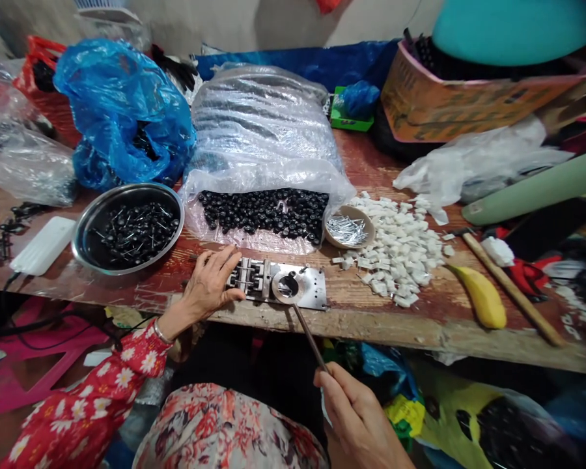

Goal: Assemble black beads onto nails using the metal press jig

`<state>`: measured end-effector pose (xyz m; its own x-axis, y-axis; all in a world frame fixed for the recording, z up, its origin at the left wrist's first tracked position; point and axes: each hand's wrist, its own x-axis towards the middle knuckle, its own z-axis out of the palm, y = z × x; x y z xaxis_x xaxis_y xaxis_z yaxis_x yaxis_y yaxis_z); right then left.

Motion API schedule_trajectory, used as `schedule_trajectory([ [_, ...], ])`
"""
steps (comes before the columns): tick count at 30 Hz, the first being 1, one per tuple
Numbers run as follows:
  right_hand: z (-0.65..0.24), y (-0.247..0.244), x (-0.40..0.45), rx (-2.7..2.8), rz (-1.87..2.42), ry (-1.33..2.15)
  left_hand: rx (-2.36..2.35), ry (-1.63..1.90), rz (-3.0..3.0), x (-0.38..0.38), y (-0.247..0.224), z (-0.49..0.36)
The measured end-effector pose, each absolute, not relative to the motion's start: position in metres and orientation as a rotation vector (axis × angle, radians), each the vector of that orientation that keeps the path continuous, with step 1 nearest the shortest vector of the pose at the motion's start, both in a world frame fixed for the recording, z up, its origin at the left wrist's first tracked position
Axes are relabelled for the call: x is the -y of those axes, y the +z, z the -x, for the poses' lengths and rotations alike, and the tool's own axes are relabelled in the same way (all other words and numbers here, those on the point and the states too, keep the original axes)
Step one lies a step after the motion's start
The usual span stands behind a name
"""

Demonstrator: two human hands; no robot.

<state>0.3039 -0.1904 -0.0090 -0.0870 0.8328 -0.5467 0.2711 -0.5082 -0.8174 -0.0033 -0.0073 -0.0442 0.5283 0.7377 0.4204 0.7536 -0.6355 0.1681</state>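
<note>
Hands well apart: left hand point(209, 283) resting on a steel jig plate point(312, 283) near the edge of the desk point(351, 319), right hand point(356, 410) pinching a thin rod point(310, 335), tip at the plate's round ring. Risks: rod slipping under too hard a push and jabbing the left hand; plate knocked over the edge by a careless shift; small white pieces point(395, 247) scattered by a stray sleeve.

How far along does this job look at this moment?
Done, it seems: the steel bowl holds black pieces with metal pins in them. In hand: the left hand rests on a metal jig while the right hand holds a thin rod to its round opening. Left: more black pieces fill the clear bag, with loose pins and white pieces nearby.
</note>
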Motion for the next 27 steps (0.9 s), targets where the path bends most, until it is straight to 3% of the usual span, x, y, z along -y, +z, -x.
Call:
schedule_trajectory([
  [9,-0.253,0.000,0.202,0.821,1.656,1.746,1.328,-0.749,2.720,0.008,-0.045,0.002],
  [27,-0.305,0.011,0.183,1.149,1.731,1.745,1.446,-1.099,2.811,0.015,-0.023,0.002],
])
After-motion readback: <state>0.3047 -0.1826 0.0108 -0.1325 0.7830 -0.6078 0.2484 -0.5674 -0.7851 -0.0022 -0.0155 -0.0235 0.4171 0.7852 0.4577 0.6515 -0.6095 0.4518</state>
